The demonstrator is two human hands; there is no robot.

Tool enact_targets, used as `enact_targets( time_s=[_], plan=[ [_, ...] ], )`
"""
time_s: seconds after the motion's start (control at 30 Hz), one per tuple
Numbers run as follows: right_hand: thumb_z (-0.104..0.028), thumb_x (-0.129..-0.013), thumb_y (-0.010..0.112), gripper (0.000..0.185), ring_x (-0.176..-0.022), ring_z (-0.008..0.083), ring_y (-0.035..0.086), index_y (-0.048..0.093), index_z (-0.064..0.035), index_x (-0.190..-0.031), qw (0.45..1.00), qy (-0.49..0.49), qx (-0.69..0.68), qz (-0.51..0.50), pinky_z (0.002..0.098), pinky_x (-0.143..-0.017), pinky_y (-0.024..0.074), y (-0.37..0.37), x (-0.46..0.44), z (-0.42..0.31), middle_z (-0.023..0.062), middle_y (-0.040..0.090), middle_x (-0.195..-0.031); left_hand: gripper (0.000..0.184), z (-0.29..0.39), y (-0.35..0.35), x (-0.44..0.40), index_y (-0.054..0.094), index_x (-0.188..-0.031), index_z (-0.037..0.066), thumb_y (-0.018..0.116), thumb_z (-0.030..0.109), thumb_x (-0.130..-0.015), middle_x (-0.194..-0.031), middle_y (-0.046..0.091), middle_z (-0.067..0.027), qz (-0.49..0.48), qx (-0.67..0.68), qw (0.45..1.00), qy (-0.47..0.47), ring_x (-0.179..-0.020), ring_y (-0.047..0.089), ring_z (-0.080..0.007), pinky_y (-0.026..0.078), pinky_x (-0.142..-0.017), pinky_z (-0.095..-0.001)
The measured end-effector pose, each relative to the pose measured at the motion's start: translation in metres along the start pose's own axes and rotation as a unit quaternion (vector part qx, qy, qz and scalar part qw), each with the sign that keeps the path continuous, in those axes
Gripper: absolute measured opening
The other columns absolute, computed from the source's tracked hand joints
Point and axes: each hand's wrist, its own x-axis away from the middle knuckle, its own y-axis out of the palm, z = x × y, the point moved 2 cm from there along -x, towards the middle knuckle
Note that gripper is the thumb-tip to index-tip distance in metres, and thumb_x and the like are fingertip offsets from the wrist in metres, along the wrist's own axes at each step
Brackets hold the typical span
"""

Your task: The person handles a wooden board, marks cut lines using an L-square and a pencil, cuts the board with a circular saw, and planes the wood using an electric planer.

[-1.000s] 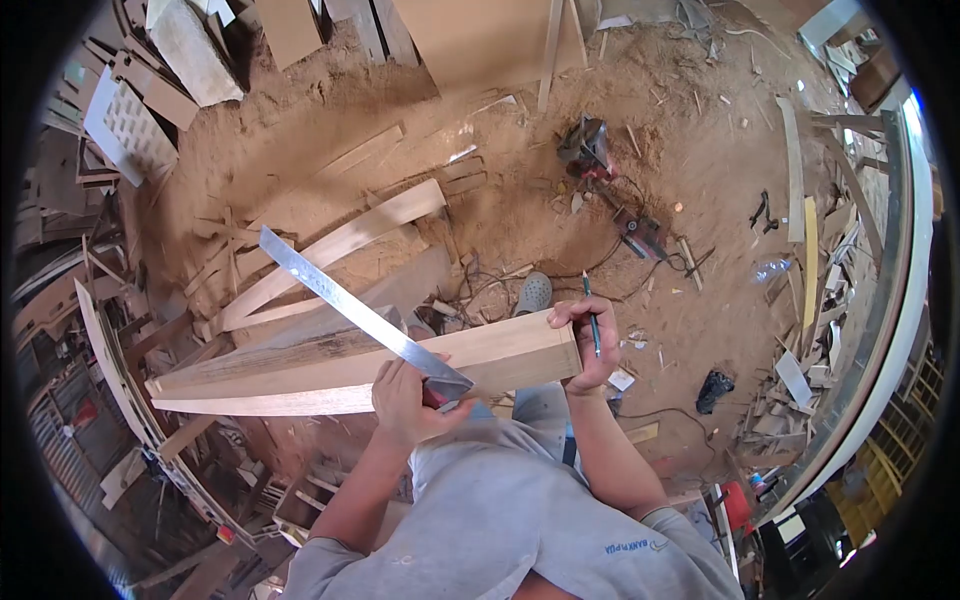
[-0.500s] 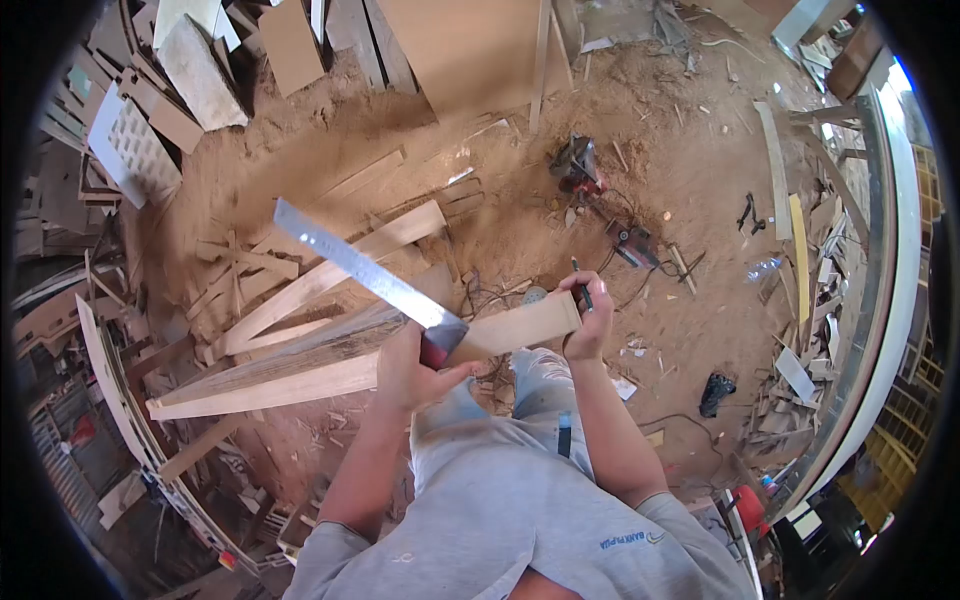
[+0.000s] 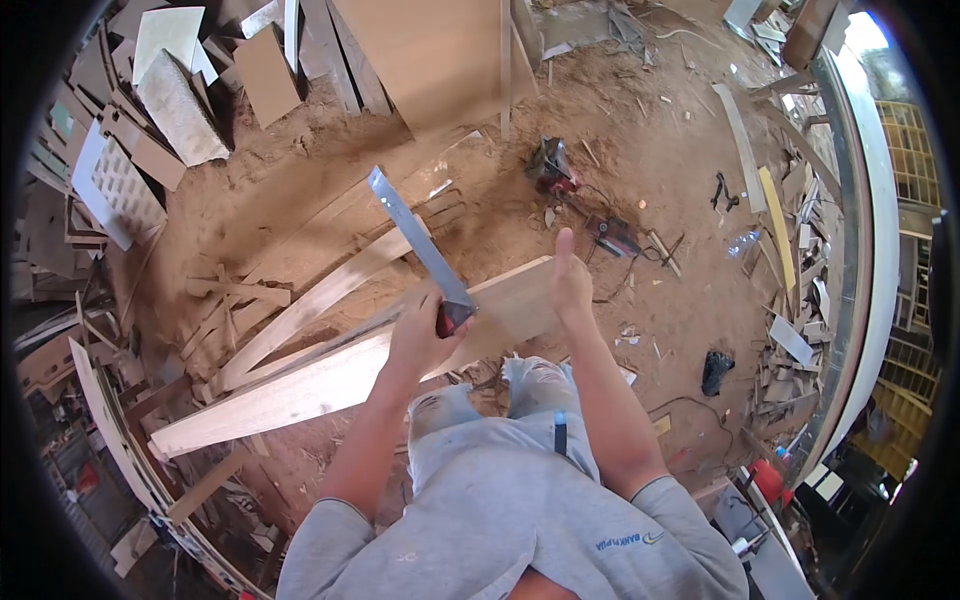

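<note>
A long pale wooden beam [image 3: 300, 385] slants across in front of my body, its broad face catching the light. My left hand [image 3: 425, 330] is closed around the red and dark handle of a metal square [image 3: 430, 250] and rests against the beam. The square's blade points up and to the left, over the beam's far edge. At the beam's right end, my right hand [image 3: 570, 285] grips the wood, thumb upward and the other fingers mostly hidden. No pencil shows in it.
Loose planks [image 3: 320, 305] lie on the sawdust-covered ground beyond the beam. Red and black power tools [image 3: 610, 235] with cords lie ahead. Boards [image 3: 265, 75] lean at the back left. Offcuts [image 3: 790, 370] and a black bag [image 3: 716, 372] are at the right.
The beam has turned, showing more of its broad face. The square has swung to a steeper angle with my left hand. My right hand has shifted left and up, and its pencil is now out of sight.
</note>
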Motion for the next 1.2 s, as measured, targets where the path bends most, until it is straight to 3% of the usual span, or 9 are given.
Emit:
enact_targets(
  time_s=[0.1, 0.3, 0.37, 0.53, 0.6, 0.67, 0.73, 0.87, 1.2],
  plan=[
    [-0.079, -0.109, 0.024, 0.097, -0.115, 0.0524, 0.067, 0.072, 0.0047, -0.101, 0.999, -0.023, 0.014, -0.036, 0.0550, -0.102, 0.0483, -0.002, -0.008, 0.005, 0.0333, 0.074, -0.108, 0.052, 0.014, -0.019, 0.004, 0.068, -0.124, 0.003, 0.092, 0.030, -0.087, -0.105, 0.067, -0.0147, -0.009, 0.041, 0.999, -0.009, -0.078, 0.065, -0.0333, 0.054, -0.071, -0.0425],
    [-0.056, -0.112, 0.057, 0.059, -0.118, 0.0285, 0.068, 0.072, -0.0002, -0.122, 0.975, -0.127, -0.178, -0.032, 0.0402, -0.104, 0.0501, -0.013, -0.008, 0.044, 0.0165, 0.071, -0.123, 0.057, 0.069, -0.098, 0.006, 0.067, -0.134, 0.004, 0.095, 0.002, -0.083, -0.102, 0.075, -0.0090, 0.068, 0.302, 0.950, -0.030, -0.096, 0.075, -0.0186, 0.062, -0.082, -0.0333],
    [-0.047, -0.111, 0.064, 0.053, -0.124, 0.0230, 0.063, 0.063, -0.0013, -0.138, 0.903, -0.185, -0.389, 0.012, 0.0392, -0.110, 0.0469, -0.039, 0.001, 0.052, 0.0104, 0.066, -0.134, 0.044, 0.067, -0.107, -0.001, 0.067, -0.126, -0.002, 0.090, 0.004, -0.089, -0.109, 0.078, -0.0140, 0.088, 0.434, 0.896, -0.037, -0.093, 0.079, -0.0212, 0.066, -0.084, -0.0345],
    [-0.041, -0.103, 0.078, 0.050, -0.123, 0.0212, 0.059, 0.060, -0.0018, -0.129, 0.908, -0.310, -0.276, 0.056, 0.0391, -0.113, 0.0437, -0.115, 0.075, 0.022, 0.0136, 0.065, -0.138, 0.023, 0.048, -0.102, -0.044, 0.071, -0.114, -0.005, 0.079, 0.012, -0.102, -0.098, 0.081, -0.0134, -0.111, 0.441, 0.838, -0.301, -0.082, 0.078, -0.0154, 0.062, -0.071, -0.0275],
    [-0.034, -0.094, 0.086, 0.055, -0.123, 0.0210, 0.064, 0.057, -0.0034, -0.130, 0.942, -0.257, -0.202, -0.071, 0.0400, -0.110, 0.0480, -0.107, 0.090, 0.046, 0.0111, 0.069, -0.122, 0.026, 0.032, -0.064, -0.059, 0.075, -0.112, -0.003, 0.079, 0.021, -0.102, -0.094, 0.081, -0.0109, -0.134, 0.414, 0.858, -0.274, -0.077, 0.076, -0.0132, 0.057, -0.065, -0.0262],
    [-0.015, -0.094, 0.086, 0.040, -0.092, 0.0125, 0.063, 0.057, -0.0031, -0.119, 0.974, -0.183, -0.060, -0.117, 0.0317, -0.086, 0.0542, -0.100, 0.109, 0.049, 0.0067, 0.068, -0.106, 0.032, 0.019, -0.016, -0.067, 0.077, -0.114, 0.000, 0.082, 0.028, -0.100, -0.093, 0.081, -0.0109, -0.095, 0.417, 0.874, -0.232, -0.076, 0.076, -0.0175, 0.058, -0.066, -0.0306],
    [-0.009, -0.094, 0.085, 0.035, -0.076, 0.0083, 0.058, 0.057, -0.0034, -0.114, 0.973, -0.122, -0.161, -0.107, 0.0264, -0.070, 0.0522, -0.068, 0.111, 0.098, 0.0023, 0.064, -0.091, 0.038, 0.018, 0.006, -0.077, 0.078, -0.118, 0.005, 0.084, 0.035, -0.096, -0.091, 0.078, -0.0101, -0.063, 0.222, 0.964, -0.133, -0.081, 0.074, -0.0243, 0.058, -0.071, -0.0372],
    [-0.008, -0.096, 0.083, 0.031, -0.077, 0.0098, 0.067, 0.058, -0.0019, -0.113, 0.984, -0.110, -0.116, -0.082, 0.0253, -0.071, 0.0528, -0.069, 0.117, 0.085, 0.0056, 0.070, -0.092, 0.047, 0.035, 0.050, -0.076, 0.080, -0.122, 0.012, 0.084, 0.045, -0.089, -0.095, 0.073, -0.0104, 0.051, 0.041, 0.997, -0.044, -0.094, 0.068, -0.0353, 0.056, -0.084, -0.0470],
    [-0.024, -0.110, 0.060, 0.031, -0.099, 0.0272, 0.075, 0.071, 0.0022, -0.121, 0.945, -0.314, -0.091, 0.002, 0.0410, -0.090, 0.0579, -0.089, 0.071, 0.029, 0.0200, 0.075, -0.108, 0.064, 0.056, 0.064, -0.074, 0.066, -0.150, 0.006, 0.081, 0.038, -0.097, -0.115, 0.070, -0.0101, 0.056, -0.036, 0.998, -0.007, -0.099, 0.064, -0.0316, 0.053, -0.091, -0.0435]
  ],
)
